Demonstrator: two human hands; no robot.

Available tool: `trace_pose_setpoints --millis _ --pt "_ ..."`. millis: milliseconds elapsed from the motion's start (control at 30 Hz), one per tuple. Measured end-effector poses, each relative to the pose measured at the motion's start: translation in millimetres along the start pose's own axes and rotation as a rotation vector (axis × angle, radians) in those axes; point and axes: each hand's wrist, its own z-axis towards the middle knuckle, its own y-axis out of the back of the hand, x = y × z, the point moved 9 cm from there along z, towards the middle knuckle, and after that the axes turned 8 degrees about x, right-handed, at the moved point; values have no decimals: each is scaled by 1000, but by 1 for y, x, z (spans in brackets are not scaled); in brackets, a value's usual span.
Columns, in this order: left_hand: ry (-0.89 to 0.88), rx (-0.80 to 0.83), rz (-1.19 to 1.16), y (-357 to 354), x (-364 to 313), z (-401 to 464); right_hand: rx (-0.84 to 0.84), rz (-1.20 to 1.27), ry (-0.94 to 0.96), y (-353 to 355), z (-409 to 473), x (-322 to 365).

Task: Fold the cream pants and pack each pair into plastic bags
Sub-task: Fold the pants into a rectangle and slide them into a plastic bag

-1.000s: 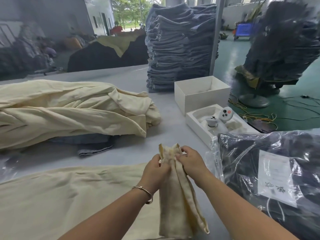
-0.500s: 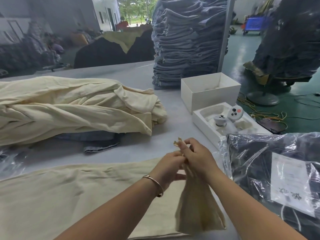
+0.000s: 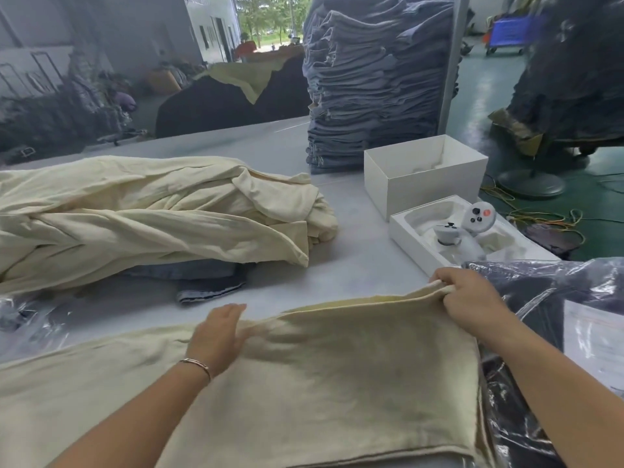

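Note:
A pair of cream pants (image 3: 320, 376) lies spread flat across the near part of the grey table (image 3: 354, 265). My right hand (image 3: 472, 298) pinches the far right corner of the cloth, lifted slightly off the table. My left hand (image 3: 216, 336) rests on the far edge of the cloth with fingers straight, palm down. A heap of more cream pants (image 3: 145, 217) lies at the left, behind the spread pair. A plastic bag with dark clothing (image 3: 553, 332) sits at the right, against the spread pants.
A tall stack of blue jeans (image 3: 374, 79) stands at the back. A white open box (image 3: 425, 173) and a white tray with two controllers (image 3: 469, 231) stand right of centre. Denim (image 3: 209, 282) pokes out under the cream heap. Crumpled plastic (image 3: 23, 319) lies at the left.
Both hands held the bunched end of the pants together near the middle. Now they have moved apart, and the cloth is spread flat across the table.

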Motion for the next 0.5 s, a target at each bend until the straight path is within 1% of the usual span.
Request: trace_pose_setpoints --millis 67,133,300,400,467,500 --pt "110 101 46 -9 45 3 -21 19 -6 -2 2 -2" --pt "132 153 57 -12 69 4 -39 27 -22 -4 5 -4" --pt "126 181 59 -8 89 7 -63 15 -32 -4 11 -8" --pt "60 176 68 -9 89 12 -75 -1 -45 1 14 -9" --pt "20 207 -14 -12 87 16 -74 -21 -41 2 15 -8" --pt "29 240 -98 -14 88 17 -74 -28 -38 2 15 -7"
